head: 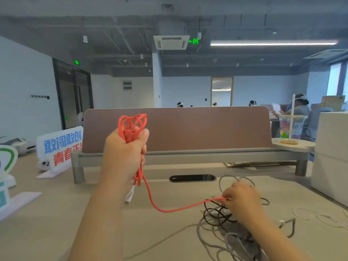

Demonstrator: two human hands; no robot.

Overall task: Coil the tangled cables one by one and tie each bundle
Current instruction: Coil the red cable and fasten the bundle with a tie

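Head view: thin red cable [131,122] is gripped as a loose coil in the raised left hand [125,153]. Its free length is pinched by the right hand [243,201] over the grey-and-black cable tangle [219,215], near the right edge of the beige counter [56,223]. Step judged: coiling. Next: remainder to be freed, wound, tied.

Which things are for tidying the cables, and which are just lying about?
For the job: red cable, held by left hand and right hand; dark cable; grey cables.
Just lying about: drink cup, sign, white box.
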